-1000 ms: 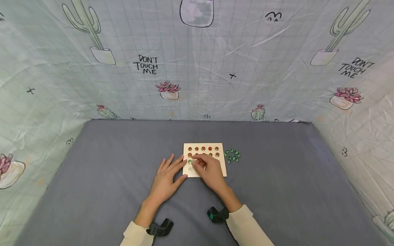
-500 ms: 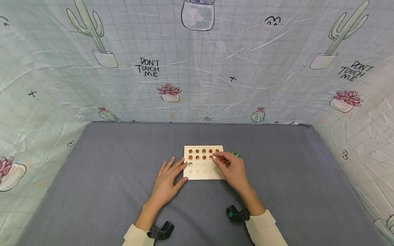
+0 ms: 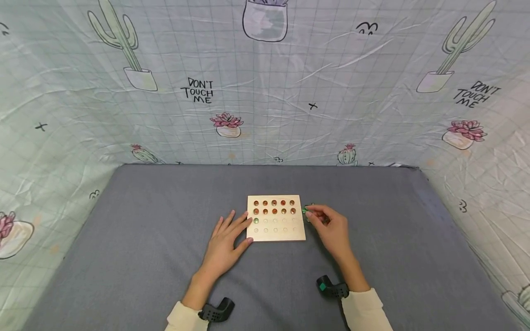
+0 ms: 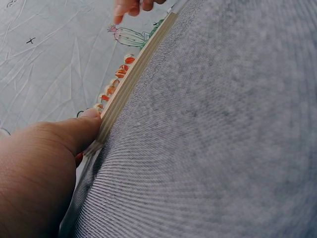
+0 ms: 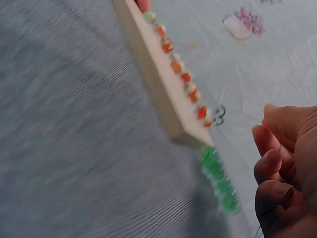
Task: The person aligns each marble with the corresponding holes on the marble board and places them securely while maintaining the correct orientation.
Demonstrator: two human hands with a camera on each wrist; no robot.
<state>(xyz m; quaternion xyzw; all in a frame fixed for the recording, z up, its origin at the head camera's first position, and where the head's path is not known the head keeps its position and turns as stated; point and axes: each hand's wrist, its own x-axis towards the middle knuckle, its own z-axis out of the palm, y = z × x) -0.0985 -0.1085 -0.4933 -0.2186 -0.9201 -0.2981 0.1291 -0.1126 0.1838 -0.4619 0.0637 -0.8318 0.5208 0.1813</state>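
A pale wooden board (image 3: 285,235) with rows of round hollows lies on the grey cloth. Orange-patterned marbles (image 3: 274,211) fill its two far rows, and one green marble (image 3: 256,220) sits at the left of the third row. My left hand (image 3: 223,246) lies with spread fingers at the board's left side, its thumb (image 4: 81,130) touching the near edge. Just right of the board, my right hand (image 3: 333,230) hovers beside loose green marbles (image 5: 220,181), its fingers loosely bent. In the right wrist view no marble shows between thumb and fingertips. The hand partly hides the green marbles in the head view.
The grey cloth-covered table (image 3: 165,197) extends around the board on all sides. A pale printed curtain (image 3: 265,101) stands behind it and at both sides. Black wrist cameras (image 3: 217,310) are strapped to both wrists.
My right hand has moved rightward from over the third row, across the board, to the loose green marbles. The green marble in the board has come into fuller view. My left hand stays put.
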